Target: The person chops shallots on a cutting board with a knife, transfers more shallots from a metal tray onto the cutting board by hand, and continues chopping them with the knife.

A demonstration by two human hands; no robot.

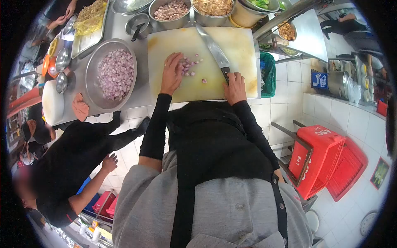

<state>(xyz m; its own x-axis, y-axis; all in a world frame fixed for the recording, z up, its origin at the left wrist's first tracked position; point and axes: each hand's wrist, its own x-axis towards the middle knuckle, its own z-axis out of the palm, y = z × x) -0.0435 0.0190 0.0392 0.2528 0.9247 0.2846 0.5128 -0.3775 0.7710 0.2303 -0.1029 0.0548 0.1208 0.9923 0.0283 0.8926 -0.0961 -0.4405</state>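
Shallots lie upper centre, left hand open beside them; right hand grips knife, angled away, likely for safety.

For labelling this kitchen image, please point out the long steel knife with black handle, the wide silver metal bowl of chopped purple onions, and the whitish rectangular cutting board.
Knife (214, 48), head view, middle of blade.
Bowl (92, 76), head view, bare inner wall at left.
Cutting board (169, 42), head view, bare surface at upper left.
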